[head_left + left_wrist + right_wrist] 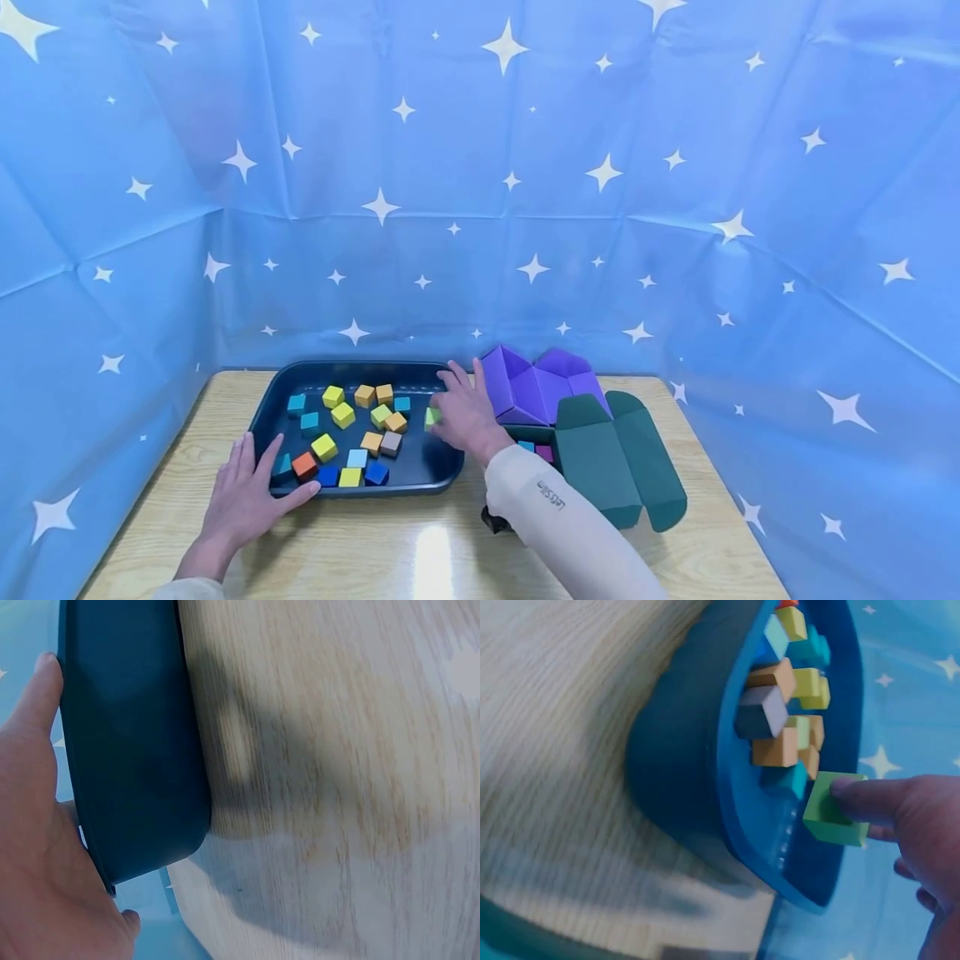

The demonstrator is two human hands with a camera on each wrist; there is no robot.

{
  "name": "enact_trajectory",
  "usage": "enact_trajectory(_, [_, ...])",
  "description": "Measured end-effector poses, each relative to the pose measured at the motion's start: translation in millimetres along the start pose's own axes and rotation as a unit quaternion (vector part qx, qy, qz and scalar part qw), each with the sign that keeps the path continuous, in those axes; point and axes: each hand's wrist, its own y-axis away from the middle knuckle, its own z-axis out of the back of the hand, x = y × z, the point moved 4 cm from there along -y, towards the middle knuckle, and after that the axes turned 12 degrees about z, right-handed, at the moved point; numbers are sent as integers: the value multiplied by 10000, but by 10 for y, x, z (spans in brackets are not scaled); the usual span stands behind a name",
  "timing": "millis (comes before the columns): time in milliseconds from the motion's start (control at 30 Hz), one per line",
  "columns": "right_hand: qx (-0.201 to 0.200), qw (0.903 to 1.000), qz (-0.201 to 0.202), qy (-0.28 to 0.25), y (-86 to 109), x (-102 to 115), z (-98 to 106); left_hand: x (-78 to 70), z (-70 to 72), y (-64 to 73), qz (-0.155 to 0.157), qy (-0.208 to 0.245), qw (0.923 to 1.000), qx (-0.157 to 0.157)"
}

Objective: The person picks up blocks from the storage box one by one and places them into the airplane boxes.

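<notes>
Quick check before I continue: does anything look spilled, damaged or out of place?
No spills or damage show; loose cubes sit inside the tray. The one oddity is a dark object at the edge of the right sleeve, partly hidden, so I can't tell what it is.

The bare left hand (247, 492) has fingers (247, 450) spread. The bare right hand (468, 414) pinches, its cream-sleeved forearm (577, 533) slanting forward and left.

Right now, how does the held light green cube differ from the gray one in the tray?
The light green cube is in the right hand's grip; the gray cube lies untouched in the tray. The light green cube is bright, while the gray cube is dull. Both are plain, flat-faced cubes.
</notes>
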Motion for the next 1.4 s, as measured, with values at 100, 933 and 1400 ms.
enact_trajectory(100, [-141, 9998, -23, -131, 83, -42, 57, 9, 5, -8, 13, -70, 10000, 44])
enact_trajectory(933, [-551, 9974, 1, -454, 738, -568, 416, 71, 68, -297, -223, -120, 9996, -108])
enact_trajectory(1400, [-423, 9983, -259, -290, 1241, -837, 297, 47, 58, -290, -256, -69, 9995, -170])
